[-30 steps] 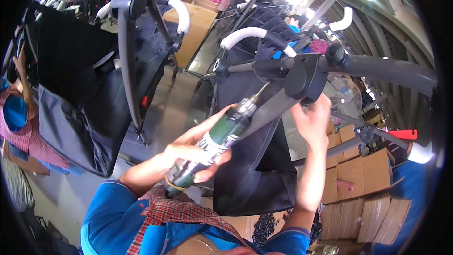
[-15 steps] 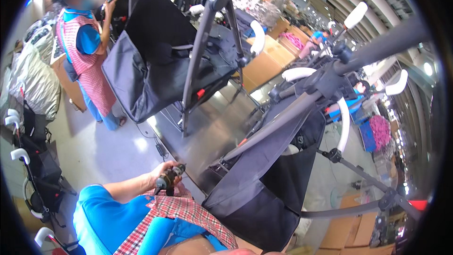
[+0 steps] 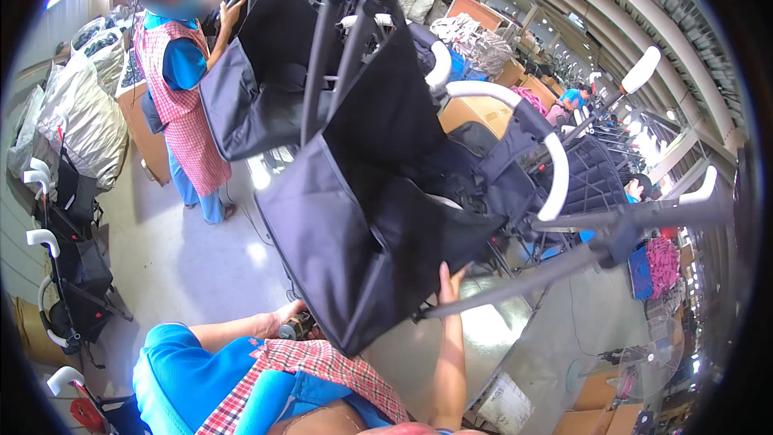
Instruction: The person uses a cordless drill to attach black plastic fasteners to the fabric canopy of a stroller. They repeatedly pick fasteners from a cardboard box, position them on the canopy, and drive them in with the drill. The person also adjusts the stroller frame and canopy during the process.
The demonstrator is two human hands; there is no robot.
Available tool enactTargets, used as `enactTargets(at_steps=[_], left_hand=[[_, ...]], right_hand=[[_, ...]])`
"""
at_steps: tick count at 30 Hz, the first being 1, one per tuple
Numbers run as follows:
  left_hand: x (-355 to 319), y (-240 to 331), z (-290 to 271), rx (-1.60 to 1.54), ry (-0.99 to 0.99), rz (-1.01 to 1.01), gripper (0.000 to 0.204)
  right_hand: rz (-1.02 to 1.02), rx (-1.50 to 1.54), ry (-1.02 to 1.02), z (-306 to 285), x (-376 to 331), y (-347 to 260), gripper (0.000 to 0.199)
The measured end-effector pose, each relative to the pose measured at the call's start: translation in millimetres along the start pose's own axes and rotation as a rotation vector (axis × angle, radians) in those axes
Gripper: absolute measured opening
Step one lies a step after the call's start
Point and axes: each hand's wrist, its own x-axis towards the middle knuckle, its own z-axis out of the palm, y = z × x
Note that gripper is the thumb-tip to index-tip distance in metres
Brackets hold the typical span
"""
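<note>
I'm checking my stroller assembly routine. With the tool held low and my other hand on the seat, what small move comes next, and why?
Probably raise the power tool in the left hand toward the frame: it sits low by the apron, while the right hand already steadies the black fabric seat.

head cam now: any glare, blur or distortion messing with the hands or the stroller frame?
Head view: strong fisheye, so the grey frame tube and ceiling beams bow toward the black rim; ceiling lights blow out at upper right, and glare patches sit on the floor; the right hand on the black fabric seat is fairly sharp; the left hand is dim, half hidden behind the seat.
</note>
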Motion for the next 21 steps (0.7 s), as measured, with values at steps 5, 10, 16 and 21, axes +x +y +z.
enactTargets(at_steps=[5, 10, 16, 21], left_hand=[[4, 25, 12, 0.1, -0.034, -0.14, 0.052], [-10, 29, 82, 0.438, 0.091, -0.028, 0.049], [49, 49, 85, 0.695, 0.006, -0.15, 0.056], [110, 40, 108, 0.651, 0.018, -0.186, 0.054]], right_hand=[[-0.092, -0.04, -0.148, 87, 34, -22, 0.116], [-0.042, -0.031, -0.529, 132, 52, -68, 0.107], [-0.026, -0.132, -0.253, 32, 90, 5, 0.079], [0.107, -0.355, 0.261, -145, 167, 142, 0.063]])
